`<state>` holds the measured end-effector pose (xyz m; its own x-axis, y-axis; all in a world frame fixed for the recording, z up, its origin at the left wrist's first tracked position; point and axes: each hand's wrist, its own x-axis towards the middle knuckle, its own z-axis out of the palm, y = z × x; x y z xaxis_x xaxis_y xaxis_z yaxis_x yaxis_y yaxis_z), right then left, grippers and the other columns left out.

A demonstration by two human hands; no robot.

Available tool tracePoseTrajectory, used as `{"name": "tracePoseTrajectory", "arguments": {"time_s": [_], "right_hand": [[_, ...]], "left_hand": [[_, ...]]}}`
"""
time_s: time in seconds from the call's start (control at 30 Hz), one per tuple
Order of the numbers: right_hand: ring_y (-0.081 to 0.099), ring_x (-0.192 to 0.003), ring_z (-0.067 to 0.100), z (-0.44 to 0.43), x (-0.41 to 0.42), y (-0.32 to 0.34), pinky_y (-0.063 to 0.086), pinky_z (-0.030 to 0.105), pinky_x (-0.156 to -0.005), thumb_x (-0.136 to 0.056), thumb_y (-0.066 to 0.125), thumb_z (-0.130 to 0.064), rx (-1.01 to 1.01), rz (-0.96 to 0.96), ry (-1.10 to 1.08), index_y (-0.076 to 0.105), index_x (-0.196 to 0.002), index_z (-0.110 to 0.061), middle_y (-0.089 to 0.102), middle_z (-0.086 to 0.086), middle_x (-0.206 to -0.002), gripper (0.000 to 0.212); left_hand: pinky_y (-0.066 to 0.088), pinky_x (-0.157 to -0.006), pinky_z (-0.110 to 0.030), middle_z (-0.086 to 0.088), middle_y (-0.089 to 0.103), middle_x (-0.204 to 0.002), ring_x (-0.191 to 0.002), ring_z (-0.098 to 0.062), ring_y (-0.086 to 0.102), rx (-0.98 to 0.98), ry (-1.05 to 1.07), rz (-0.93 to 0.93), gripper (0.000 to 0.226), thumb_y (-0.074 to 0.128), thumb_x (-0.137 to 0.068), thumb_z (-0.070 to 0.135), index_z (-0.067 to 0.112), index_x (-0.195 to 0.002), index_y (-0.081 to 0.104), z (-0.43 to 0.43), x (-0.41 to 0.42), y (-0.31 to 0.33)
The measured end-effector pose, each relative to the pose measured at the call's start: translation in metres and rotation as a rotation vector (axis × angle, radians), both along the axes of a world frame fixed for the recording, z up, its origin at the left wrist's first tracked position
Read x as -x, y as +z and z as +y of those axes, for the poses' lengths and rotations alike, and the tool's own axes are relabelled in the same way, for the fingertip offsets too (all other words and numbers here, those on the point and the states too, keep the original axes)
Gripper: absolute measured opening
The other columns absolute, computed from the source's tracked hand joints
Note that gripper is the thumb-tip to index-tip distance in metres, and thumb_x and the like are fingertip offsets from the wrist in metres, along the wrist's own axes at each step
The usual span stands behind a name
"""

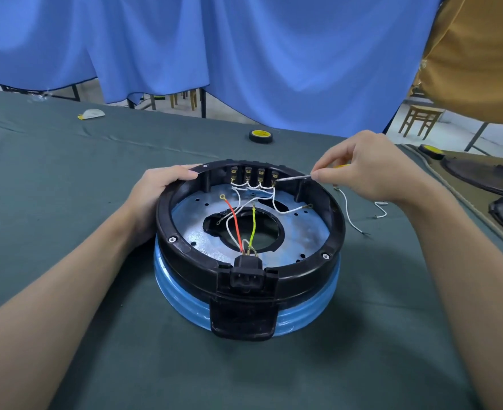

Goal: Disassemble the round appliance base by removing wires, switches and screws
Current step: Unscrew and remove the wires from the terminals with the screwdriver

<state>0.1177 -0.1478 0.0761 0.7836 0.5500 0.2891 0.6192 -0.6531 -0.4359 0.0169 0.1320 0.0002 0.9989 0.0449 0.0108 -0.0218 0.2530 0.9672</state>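
Head view: left hand (pixel 158 187) grips the base (pixel 248 232) rim on the desk (pixel 66 173); right hand (pixel 368 167) fingers pinch a screwdriver (pixel 293 178) at its far-wall switches (pixel 254 174). Loose wires (pixel 353 214) lie beside it; most remain.

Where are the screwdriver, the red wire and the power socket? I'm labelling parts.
screwdriver (pixel 294 177), head view, on its metal shaft.
red wire (pixel 234 221), head view, mid-length.
power socket (pixel 247 276), head view, on its front face.
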Motion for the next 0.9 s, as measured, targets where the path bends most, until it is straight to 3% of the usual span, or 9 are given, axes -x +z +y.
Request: {"name": "tracePoseTrajectory", "arguments": {"time_s": [0.13,0.23,0.4,0.53,0.67,0.8,0.9], "right_hand": [[0.049,-0.053,-0.002,0.003,0.009,0.003,0.029,0.018,-0.048,-0.083,0.07,-0.029,0.085,-0.131,-0.021,0.069,-0.065,-0.037,0.062,-0.017,-0.054,0.02],[0.05,-0.057,-0.004,0.003,0.01,0.002,0.031,0.021,-0.05,-0.084,0.07,-0.03,0.087,-0.143,-0.019,0.07,-0.067,-0.039,0.066,-0.013,-0.06,0.019],[0.05,-0.057,-0.004,-0.001,0.007,-0.003,0.035,0.008,-0.05,-0.083,0.073,-0.03,0.021,-0.104,0.013,0.077,-0.074,-0.031,0.067,-0.013,-0.062,0.01],[0.048,-0.058,-0.001,-0.003,0.003,-0.006,0.036,0.009,-0.053,-0.083,0.074,-0.031,-0.013,-0.081,0.019,0.078,-0.075,-0.03,0.065,-0.017,-0.058,0.009],[0.046,-0.058,0.004,0.0,0.002,-0.005,0.035,0.012,-0.051,-0.084,0.074,-0.032,0.016,-0.097,0.027,0.078,-0.077,-0.031,0.068,-0.01,-0.06,0.008],[0.046,-0.054,0.001,0.002,-0.003,0.003,0.035,0.027,-0.054,-0.083,0.073,-0.036,0.106,-0.103,0.018,0.073,-0.07,-0.041,0.058,-0.019,-0.053,0.014],[0.047,-0.052,-0.001,0.005,-0.011,0.016,0.037,0.017,-0.049,-0.082,0.076,-0.035,0.148,-0.039,0.051,0.075,-0.071,-0.038,0.057,-0.016,-0.049,0.011]], "left_hand": [[0.042,-0.102,-0.046,-0.024,0.063,-0.127,-0.107,-0.035,0.063,-0.024,0.023,0.001,0.042,0.04,-0.094,0.016,0.006,-0.126,0.065,0.002,0.0,0.0],[0.04,-0.104,-0.047,-0.024,0.064,-0.126,-0.108,-0.036,0.063,-0.026,0.045,0.005,0.042,0.04,-0.094,0.015,0.005,-0.127,0.064,0.001,-0.001,0.0],[0.044,-0.098,-0.044,-0.022,0.066,-0.123,-0.104,-0.034,0.066,-0.016,0.053,0.008,0.041,0.041,-0.093,0.014,0.005,-0.124,0.066,0.0,-0.001,0.0],[0.043,-0.101,-0.045,-0.025,0.065,-0.123,-0.105,-0.036,0.064,-0.018,0.062,0.004,0.041,0.042,-0.092,0.013,0.003,-0.123,0.066,0.0,-0.001,0.0],[0.043,-0.101,-0.045,-0.025,0.064,-0.125,-0.108,-0.038,0.063,-0.022,0.07,-0.006,0.042,0.042,-0.092,0.013,0.003,-0.126,0.064,0.001,-0.002,-0.001],[0.039,-0.107,-0.048,-0.025,0.062,-0.128,-0.116,-0.04,0.06,-0.013,0.051,-0.006,0.043,0.047,-0.088,0.016,0.003,-0.125,0.065,0.001,-0.003,-0.002],[0.041,-0.105,-0.045,-0.022,0.065,-0.127,-0.113,-0.036,0.063,0.025,0.021,-0.017,0.044,0.049,-0.084,0.019,0.005,-0.122,0.067,0.001,-0.003,-0.002]]}}
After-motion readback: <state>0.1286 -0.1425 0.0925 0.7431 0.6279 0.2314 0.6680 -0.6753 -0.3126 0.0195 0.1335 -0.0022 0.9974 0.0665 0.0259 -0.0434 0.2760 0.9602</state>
